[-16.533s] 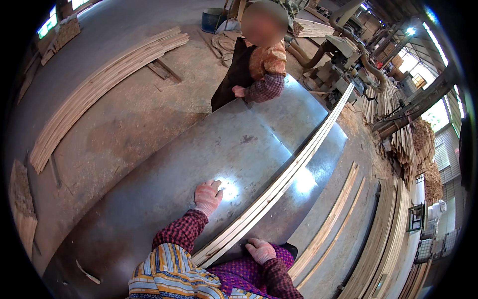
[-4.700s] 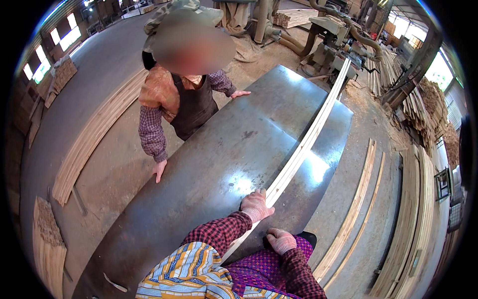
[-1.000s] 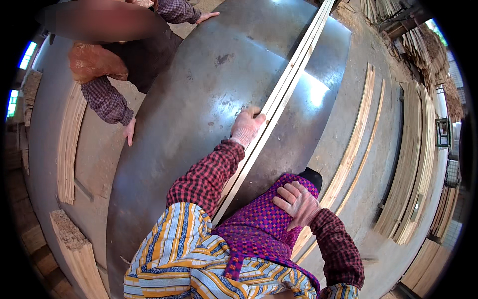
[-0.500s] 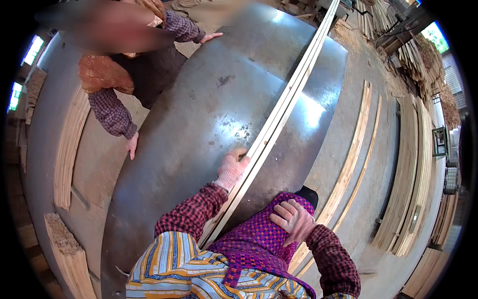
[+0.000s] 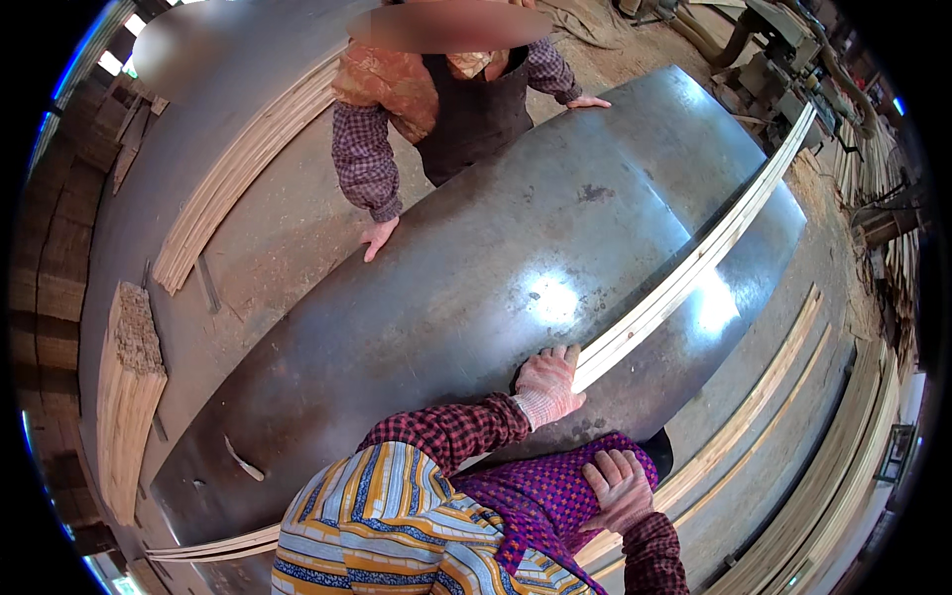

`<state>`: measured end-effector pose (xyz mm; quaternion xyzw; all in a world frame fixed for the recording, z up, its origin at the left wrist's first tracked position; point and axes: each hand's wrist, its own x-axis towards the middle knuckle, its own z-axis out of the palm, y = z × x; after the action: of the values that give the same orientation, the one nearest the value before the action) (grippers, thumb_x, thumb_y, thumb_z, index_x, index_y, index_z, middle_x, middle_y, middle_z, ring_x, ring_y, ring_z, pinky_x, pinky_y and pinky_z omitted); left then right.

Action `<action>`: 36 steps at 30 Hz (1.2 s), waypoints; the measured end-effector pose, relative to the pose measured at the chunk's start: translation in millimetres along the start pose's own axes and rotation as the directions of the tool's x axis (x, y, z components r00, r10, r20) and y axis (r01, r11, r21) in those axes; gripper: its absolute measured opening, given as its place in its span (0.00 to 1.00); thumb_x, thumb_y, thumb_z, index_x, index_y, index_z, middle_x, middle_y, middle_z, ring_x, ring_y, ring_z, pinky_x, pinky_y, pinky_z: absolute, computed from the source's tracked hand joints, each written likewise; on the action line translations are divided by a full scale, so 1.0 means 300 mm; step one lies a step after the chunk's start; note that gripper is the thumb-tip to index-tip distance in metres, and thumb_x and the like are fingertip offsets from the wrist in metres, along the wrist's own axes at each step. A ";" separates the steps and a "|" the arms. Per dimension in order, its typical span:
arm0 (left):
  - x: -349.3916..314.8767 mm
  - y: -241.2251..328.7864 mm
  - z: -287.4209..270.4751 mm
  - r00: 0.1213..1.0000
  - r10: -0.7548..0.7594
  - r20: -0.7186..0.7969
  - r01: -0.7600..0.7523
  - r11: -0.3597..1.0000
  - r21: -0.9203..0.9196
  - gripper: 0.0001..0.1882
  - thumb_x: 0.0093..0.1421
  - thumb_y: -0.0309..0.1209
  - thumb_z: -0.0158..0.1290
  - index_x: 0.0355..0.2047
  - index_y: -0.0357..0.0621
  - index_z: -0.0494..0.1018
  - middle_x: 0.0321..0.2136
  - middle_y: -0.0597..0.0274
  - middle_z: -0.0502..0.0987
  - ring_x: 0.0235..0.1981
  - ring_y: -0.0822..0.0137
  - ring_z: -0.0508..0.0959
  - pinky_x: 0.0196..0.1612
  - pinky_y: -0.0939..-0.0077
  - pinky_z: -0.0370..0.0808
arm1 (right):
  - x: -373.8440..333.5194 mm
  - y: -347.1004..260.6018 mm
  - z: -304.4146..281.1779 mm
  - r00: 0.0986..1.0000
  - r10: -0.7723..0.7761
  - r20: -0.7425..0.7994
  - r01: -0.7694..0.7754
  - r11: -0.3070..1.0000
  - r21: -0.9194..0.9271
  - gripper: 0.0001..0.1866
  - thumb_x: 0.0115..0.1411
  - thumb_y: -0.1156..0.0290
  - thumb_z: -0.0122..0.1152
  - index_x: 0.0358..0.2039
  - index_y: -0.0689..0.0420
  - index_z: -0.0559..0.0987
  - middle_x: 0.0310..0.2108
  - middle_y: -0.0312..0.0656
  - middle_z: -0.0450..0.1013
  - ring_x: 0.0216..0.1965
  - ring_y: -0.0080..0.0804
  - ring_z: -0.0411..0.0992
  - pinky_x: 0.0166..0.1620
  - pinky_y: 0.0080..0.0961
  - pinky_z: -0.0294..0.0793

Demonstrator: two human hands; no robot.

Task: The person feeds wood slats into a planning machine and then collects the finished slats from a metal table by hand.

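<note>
Long pale wooden strips point(image 5: 684, 283) lie side by side along the dark metal tabletop point(image 5: 416, 327). My left hand point(image 5: 548, 387), in a pale knitted glove, lies across them with its fingers bent and close together. Its thumb is hidden. Beyond my forearm the strips come out again at the lower left. My right hand point(image 5: 620, 488) holds nothing and rests on the purple checked cloth point(image 5: 516, 491) over my leg, fingers laid out.
Across the table a person in a dark apron point(image 5: 476, 119) leans with both hands on its edge. Stacks of boards point(image 5: 248, 164) lie at the left, with a bundle point(image 5: 129, 397) nearer. More boards point(image 5: 823, 476) lie on the right floor. Machinery point(image 5: 783, 59) stands at the far right.
The view has turned left, so the table and the person sit further right in it. My left hand now lies across the strips instead of at their left edge. My right hand stays on my leg.
</note>
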<state>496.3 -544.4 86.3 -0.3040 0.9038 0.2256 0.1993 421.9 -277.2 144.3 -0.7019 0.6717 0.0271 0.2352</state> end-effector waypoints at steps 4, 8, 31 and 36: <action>0.005 0.004 0.000 1.000 0.001 -0.007 -0.001 1.000 -0.027 0.48 0.57 0.55 0.66 0.71 0.43 0.63 0.58 0.52 0.74 0.59 0.54 0.78 0.59 0.58 0.78 | 0.001 0.005 -0.005 1.000 0.009 0.009 -0.009 1.000 0.005 0.69 0.23 0.30 0.82 0.66 0.49 0.70 0.65 0.50 0.68 0.68 0.57 0.65 0.72 0.61 0.59; 0.009 -0.001 0.010 0.999 0.013 -0.040 -0.014 0.999 -0.040 0.48 0.57 0.54 0.66 0.70 0.43 0.63 0.58 0.52 0.74 0.59 0.54 0.78 0.59 0.59 0.78 | 0.001 0.015 0.004 1.000 -0.007 0.003 0.007 1.000 0.011 0.69 0.22 0.30 0.82 0.66 0.49 0.69 0.65 0.50 0.68 0.67 0.56 0.65 0.72 0.61 0.58; 0.014 0.003 0.009 1.000 0.009 -0.009 -0.009 0.999 -0.030 0.47 0.58 0.55 0.66 0.70 0.44 0.63 0.59 0.53 0.73 0.60 0.54 0.77 0.61 0.59 0.76 | 0.000 0.003 -0.001 1.000 0.005 -0.011 -0.005 1.000 -0.002 0.69 0.23 0.29 0.81 0.66 0.50 0.70 0.65 0.50 0.68 0.67 0.54 0.66 0.72 0.61 0.60; 0.009 0.003 -0.001 1.000 0.004 -0.003 -0.004 0.999 -0.040 0.47 0.58 0.55 0.66 0.71 0.44 0.63 0.59 0.53 0.73 0.60 0.54 0.77 0.61 0.59 0.76 | 0.002 0.005 -0.006 1.000 0.005 -0.015 -0.005 1.000 0.012 0.68 0.22 0.30 0.81 0.66 0.49 0.70 0.64 0.49 0.68 0.67 0.54 0.66 0.72 0.60 0.61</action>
<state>493.9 -545.2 85.4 -0.3063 0.9001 0.2436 0.1916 420.1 -278.5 145.2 -0.6989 0.6754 0.0185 0.2344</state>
